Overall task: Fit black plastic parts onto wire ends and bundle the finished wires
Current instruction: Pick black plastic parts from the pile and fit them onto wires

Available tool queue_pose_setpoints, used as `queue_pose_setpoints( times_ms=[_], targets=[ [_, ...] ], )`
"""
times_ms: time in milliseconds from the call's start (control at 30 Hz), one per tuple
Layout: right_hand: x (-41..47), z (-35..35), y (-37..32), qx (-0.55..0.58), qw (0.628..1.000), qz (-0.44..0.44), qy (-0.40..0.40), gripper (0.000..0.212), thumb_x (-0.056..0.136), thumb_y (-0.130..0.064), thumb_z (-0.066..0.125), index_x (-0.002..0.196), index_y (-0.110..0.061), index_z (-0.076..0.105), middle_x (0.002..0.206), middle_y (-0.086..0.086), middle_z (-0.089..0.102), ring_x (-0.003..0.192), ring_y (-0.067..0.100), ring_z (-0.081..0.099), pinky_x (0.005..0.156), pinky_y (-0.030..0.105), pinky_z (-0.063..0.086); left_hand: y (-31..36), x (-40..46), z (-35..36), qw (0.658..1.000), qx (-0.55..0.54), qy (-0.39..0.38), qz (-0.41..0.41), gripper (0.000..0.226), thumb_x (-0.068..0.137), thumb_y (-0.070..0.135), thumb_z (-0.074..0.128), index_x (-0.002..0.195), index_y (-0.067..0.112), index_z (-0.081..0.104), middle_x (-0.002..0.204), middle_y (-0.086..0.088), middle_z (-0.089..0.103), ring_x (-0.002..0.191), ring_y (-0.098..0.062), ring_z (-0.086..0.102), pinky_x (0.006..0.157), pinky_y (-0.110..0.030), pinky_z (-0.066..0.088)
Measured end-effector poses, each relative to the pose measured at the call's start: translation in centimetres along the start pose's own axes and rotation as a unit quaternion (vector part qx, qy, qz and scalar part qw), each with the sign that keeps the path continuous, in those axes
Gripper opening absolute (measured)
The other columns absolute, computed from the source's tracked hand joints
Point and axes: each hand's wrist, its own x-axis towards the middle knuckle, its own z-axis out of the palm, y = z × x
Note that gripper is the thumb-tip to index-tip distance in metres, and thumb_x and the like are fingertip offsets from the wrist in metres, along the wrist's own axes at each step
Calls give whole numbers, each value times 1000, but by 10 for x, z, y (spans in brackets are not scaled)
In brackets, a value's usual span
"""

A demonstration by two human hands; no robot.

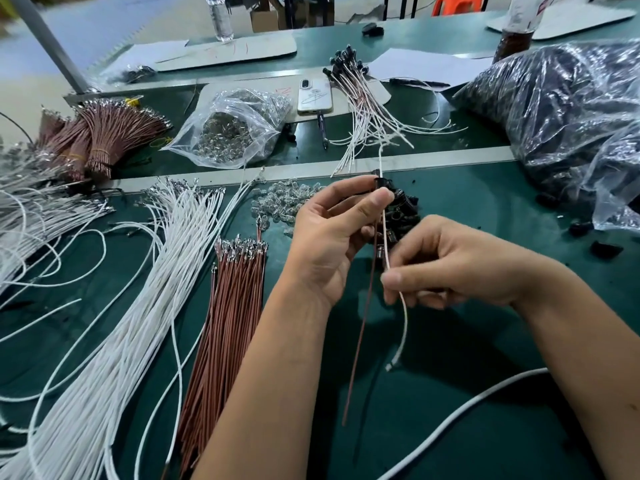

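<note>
a green work table (485,220) carries loose white wires (145,271), a brown wire bundle (225,306), a clear bag of bulbs (235,129), a phone (314,97) and finished wires (360,98) farther back. the left hand (332,237) pinches a black plastic part (381,183) between thumb and fingers, just above a pile of black parts (403,216). the right hand (460,268), fingers curled, pinches a white wire (403,306) seemingly entering that part; a brown wire (360,334) hangs alongside.

Both forearms are bare from the frame's lower edge to the wrists — no sleeves, watch or bands show. The left hand (329,237) and right hand (460,268) wear no gloves or rings — short, unpainted nails on the fingers (391,278).
</note>
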Motion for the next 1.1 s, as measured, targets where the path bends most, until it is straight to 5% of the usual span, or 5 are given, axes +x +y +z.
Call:
queue_pose_setpoints(
  times_ms=[133,400,700,900,1100],
  targets=[
    [-6,-3,-4,-22,991,42,-125,24,89,-35,75,87,-12,80,63,5,64,44,9,53,37,15,31,1,2,-3,1000,-16,1,-10,24,61,11,80,83,15,73,84,-9,74,58,-10,60,55,-17,47],
    [2,2,-1,89,991,-42,93,33,88,-39,70,84,-7,78,59,5,59,42,8,50,33,13,29,2,-3,-1,996,47,-78,-1,28,67,3,81,91,8,68,93,-19,67,56,-15,61,50,-23,50],
    [-5,0,-3,-1,982,57,-178,27,92,-34,72,96,-10,81,68,9,67,44,12,56,34,15,35,3,0,-2,998,-37,-47,14,17,65,5,76,78,15,73,82,-11,74,58,-11,62,56,-17,49],
    [3,0,0,90,989,-28,112,31,91,-39,74,88,-9,79,65,8,63,42,9,49,32,13,30,2,-2,1,998,41,-39,21,27,62,7,77,87,9,66,91,-19,67,56,-14,60,51,-23,51],
    [-1,-2,2,30,999,36,-28,22,92,-27,73,91,-8,81,68,12,68,44,12,56,34,16,36,1,-2,-1,998,33,-38,23,24,61,7,78,83,14,69,87,-13,69,63,-11,62,61,-20,51]
  ],
)
